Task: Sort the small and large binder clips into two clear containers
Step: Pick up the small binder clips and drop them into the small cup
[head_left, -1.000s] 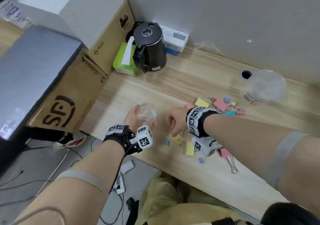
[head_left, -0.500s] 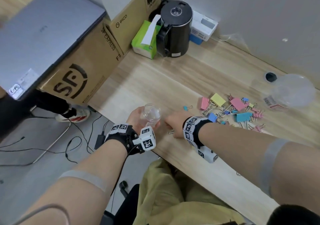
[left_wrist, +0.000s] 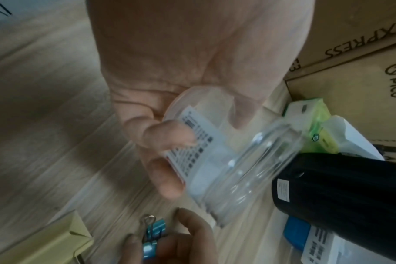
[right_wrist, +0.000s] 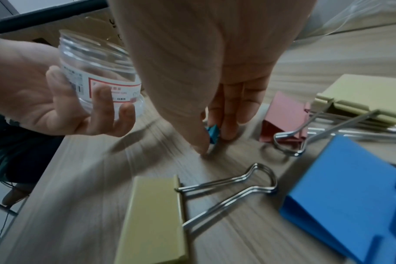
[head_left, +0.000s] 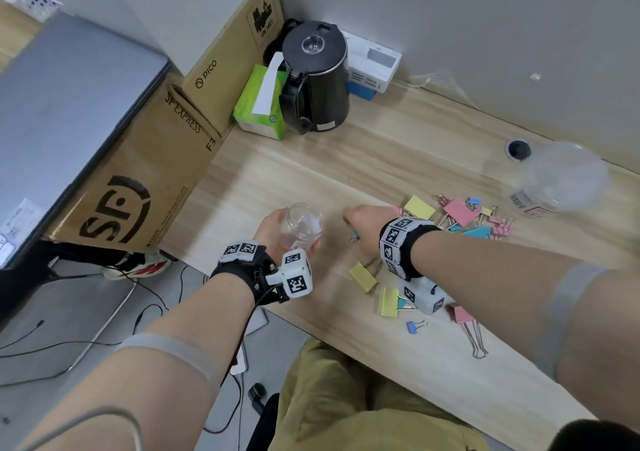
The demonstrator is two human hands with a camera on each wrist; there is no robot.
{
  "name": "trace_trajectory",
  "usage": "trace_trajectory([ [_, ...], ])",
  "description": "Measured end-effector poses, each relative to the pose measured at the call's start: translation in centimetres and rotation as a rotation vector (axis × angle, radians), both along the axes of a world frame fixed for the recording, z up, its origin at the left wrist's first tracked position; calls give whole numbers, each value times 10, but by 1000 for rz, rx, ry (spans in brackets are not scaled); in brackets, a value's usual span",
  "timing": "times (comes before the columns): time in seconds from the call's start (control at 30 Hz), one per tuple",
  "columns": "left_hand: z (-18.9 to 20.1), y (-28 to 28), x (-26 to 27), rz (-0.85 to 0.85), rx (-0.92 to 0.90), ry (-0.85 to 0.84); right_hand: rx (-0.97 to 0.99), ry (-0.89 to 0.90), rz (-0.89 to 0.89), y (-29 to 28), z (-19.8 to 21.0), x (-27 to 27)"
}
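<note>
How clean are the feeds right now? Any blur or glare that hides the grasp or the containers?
Head view: mostly sharp, but the large clear container is smeared. Left wrist view: the small jar in the left hand is motion-blurred and the tabletop streaked. Right wrist view: the right hand pinches the small blue clip in its own shadow, so contact is dim; no strong glare.

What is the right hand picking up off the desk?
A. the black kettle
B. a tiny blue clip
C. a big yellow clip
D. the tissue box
B. The right hand pinches a tiny blue clip against the desk, next to the jar the left hand holds.
</note>
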State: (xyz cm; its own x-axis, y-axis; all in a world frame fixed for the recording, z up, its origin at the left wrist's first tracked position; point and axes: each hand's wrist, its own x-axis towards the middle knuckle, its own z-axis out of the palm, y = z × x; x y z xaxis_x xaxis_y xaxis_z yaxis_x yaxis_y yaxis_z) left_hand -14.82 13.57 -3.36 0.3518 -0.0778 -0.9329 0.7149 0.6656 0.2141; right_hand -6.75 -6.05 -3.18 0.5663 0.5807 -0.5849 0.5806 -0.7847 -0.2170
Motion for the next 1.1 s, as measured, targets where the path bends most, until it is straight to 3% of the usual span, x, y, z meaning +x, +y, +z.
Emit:
trace_trajectory([
  [0.17,-4,-1,12,-62,29,26,-128,40,-23,10,6,3],
  [0.37,-3,-11,26,-134,32,26,-92,101,-177,11,5,13],
  [0.57,9,-23,40,-202,115,63,343,138,-544,-9,26,34],
  [0.67,19,-35,52,-248,163,-6,535,239,-702,-17,45,42],
  [0.9,32,-78,62,-262,145,-86,651,422,-695,-37,61,31],
  [1.1,26,-101,49,-247,77,-79,770,567,-903,-69,66,13],
])
